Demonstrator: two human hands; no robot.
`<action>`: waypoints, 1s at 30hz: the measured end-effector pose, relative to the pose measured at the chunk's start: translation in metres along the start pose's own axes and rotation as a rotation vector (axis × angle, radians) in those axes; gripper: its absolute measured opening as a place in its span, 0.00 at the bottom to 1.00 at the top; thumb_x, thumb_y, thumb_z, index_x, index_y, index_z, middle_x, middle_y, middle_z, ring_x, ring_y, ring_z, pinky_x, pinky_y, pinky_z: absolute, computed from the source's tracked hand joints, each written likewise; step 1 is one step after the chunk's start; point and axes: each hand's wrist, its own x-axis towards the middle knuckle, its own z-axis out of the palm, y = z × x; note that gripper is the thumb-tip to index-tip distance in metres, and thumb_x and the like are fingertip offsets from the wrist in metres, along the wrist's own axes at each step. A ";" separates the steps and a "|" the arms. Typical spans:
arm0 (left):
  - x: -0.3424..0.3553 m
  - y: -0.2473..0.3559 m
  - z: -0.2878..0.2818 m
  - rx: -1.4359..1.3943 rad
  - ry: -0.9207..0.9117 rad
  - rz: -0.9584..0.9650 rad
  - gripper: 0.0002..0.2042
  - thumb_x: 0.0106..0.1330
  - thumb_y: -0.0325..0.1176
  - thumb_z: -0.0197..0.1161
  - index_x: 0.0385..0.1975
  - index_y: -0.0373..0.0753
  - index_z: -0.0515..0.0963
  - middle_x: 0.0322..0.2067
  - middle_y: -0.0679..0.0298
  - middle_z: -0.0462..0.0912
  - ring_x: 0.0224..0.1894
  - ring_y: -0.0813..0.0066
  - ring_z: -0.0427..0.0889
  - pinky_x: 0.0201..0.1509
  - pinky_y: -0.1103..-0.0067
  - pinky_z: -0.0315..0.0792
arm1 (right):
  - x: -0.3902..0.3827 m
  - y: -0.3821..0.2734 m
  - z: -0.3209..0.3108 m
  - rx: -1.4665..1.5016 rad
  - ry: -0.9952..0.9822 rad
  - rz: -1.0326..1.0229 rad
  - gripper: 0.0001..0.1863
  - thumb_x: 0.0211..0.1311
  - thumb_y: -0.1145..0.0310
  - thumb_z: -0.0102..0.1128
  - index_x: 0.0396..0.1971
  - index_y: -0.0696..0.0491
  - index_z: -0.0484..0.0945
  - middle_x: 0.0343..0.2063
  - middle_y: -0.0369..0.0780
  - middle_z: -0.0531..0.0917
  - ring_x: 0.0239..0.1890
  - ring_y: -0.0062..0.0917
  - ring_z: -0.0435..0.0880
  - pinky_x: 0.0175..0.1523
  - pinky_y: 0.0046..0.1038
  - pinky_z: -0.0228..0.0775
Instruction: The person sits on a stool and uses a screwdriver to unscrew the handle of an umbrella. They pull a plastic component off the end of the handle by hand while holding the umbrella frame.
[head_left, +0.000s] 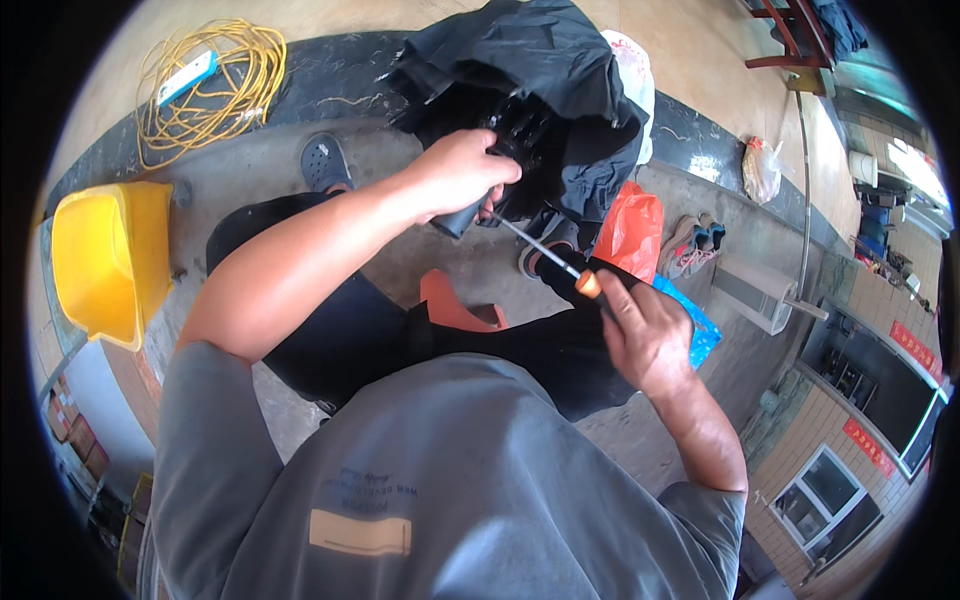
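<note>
A black umbrella point(525, 55), its cloth loosely folded, points away from me with its dark handle end point(457, 222) toward me. My left hand point(462, 172) is closed around it just above that end. In my right hand point(645, 335) is a screwdriver point(545, 250) with an orange handle, gripped with the fingers wrapped round it. Its thin metal shaft slants up to the left, and the tip reaches the area beside my left fingers. Whether the tip touches the umbrella I cannot tell. The umbrella's inner ribs are mostly in shadow under the cloth.
Beyond my knees lie a coiled yellow cable point(255, 100) with a power strip point(187, 80) and a white bag point(630, 85). A yellow bin point(110, 260) stands at left. A red plastic bag point(632, 225), sneakers point(690, 245) and a blue bag point(705, 335) are at right.
</note>
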 end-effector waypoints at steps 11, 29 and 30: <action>0.008 0.010 -0.015 0.019 0.145 0.261 0.12 0.64 0.35 0.62 0.37 0.31 0.73 0.23 0.65 0.76 0.21 0.78 0.77 0.27 0.79 0.73 | 0.002 0.017 -0.004 2.007 -0.117 0.954 0.34 0.69 0.44 0.52 0.58 0.61 0.71 0.21 0.37 0.71 0.18 0.16 0.63 0.24 0.19 0.56; 0.015 -0.009 -0.013 0.029 0.171 0.158 0.12 0.64 0.35 0.62 0.37 0.33 0.74 0.24 0.66 0.76 0.21 0.78 0.76 0.26 0.79 0.74 | 0.029 0.017 -0.032 0.115 0.135 -0.050 0.29 0.40 0.76 0.73 0.50 0.49 0.80 0.27 0.40 0.72 0.27 0.34 0.74 0.31 0.31 0.68; 0.015 -0.007 -0.013 0.016 0.159 0.184 0.12 0.64 0.35 0.62 0.37 0.32 0.74 0.24 0.66 0.76 0.21 0.78 0.76 0.26 0.79 0.73 | 0.029 0.017 -0.032 0.284 0.138 0.024 0.26 0.48 0.70 0.73 0.51 0.53 0.79 0.27 0.39 0.74 0.25 0.30 0.74 0.31 0.29 0.68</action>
